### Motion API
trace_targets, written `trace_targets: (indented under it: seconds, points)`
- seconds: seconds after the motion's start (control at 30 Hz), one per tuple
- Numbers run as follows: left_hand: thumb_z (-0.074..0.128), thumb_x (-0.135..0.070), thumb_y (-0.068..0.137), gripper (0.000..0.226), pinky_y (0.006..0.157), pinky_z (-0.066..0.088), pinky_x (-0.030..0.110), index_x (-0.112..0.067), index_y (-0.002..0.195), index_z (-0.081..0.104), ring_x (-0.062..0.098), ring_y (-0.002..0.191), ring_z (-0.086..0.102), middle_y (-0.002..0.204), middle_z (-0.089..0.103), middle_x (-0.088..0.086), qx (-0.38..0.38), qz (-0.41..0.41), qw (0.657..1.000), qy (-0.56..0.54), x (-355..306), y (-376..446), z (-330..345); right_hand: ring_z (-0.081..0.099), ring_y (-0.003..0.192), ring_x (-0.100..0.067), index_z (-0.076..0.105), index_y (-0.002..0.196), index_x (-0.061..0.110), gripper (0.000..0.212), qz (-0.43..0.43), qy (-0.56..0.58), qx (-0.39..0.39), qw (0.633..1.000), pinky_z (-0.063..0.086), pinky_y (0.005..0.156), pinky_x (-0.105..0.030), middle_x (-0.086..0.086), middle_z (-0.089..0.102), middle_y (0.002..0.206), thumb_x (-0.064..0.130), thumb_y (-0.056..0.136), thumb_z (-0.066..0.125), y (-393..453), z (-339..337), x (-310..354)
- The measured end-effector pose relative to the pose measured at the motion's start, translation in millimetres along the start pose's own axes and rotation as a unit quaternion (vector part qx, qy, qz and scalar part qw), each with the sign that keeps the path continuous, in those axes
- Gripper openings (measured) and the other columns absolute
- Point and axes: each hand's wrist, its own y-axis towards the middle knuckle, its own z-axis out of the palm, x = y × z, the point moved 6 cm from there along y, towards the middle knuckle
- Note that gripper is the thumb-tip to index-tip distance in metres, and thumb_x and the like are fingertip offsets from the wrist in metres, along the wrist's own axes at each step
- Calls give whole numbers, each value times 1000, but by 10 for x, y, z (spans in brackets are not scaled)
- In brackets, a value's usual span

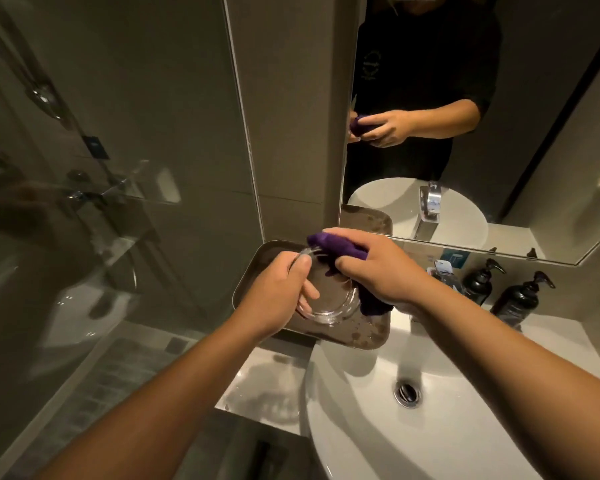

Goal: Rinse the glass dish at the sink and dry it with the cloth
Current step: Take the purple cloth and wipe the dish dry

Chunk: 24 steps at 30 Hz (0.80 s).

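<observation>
I see the glass dish [329, 299] held tilted above the metal tray [368, 336], just left of the sink [361, 427]: my left hand [278, 296] grips its near-left rim, fingers [307, 289] curled inside, while my right hand [378, 271] clenches the purple cloth [336, 245] against the far-right rim, so wiping runs across the dish toward the left hand. The clear glass blurs into the tray, and the right hand hides the far rim, so I cannot tell how much is dry.
</observation>
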Motion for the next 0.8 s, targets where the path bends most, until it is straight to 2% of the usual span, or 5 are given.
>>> trace_targets:
  seconds: [0.13, 0.27, 0.43, 0.5, 0.8]
  points:
    - [35, -35, 103, 32, 64, 52, 39, -16, 89, 58, 13, 51, 60, 61, 68, 1, -62, 29, 997, 38, -45, -27, -26, 72, 85, -33, 64, 125, 35, 47, 18, 11, 37, 999, 61, 74, -46, -8, 73, 101, 7, 88, 57, 29, 54, 10]
    - [36, -36, 103, 36, 60, 44, 32, -15, 82, 57, 7, 50, 57, 58, 65, 1, -170, -8, 985, -13, 159, -90, -25, 70, 81, -30, 67, 119, 37, 43, 57, 119, -83, 988, 57, 75, -44, -7, 75, 92, 11, 86, 56, -72, 235, -245]
    - [37, -35, 103, 35, 54, 45, 19, -11, 87, 57, 8, 52, 61, 63, 63, 3, -269, -40, 960, -69, 258, -185, 82, 67, 75, -20, 69, 112, 36, 45, 146, 350, -233, 896, 58, 74, -42, -6, 76, 93, 3, 89, 47, -326, 722, -553]
    - [36, -39, 102, 37, 59, 50, 25, -12, 92, 57, 13, 55, 65, 64, 64, 2, -264, -54, 961, -60, 359, -202, 135, 70, 76, -22, 68, 113, 32, 43, 175, 391, -251, 868, 60, 73, -41, -8, 76, 97, 2, 91, 46, -384, 836, -650]
    - [32, -43, 102, 41, 58, 44, 31, -13, 87, 56, 18, 63, 59, 70, 66, 4, -218, -157, 958, -104, 915, -303, 75, 68, 86, -32, 70, 108, 27, 29, 219, 337, -99, 910, 56, 86, -51, -10, 75, 98, 12, 86, 59, -321, 909, -886]
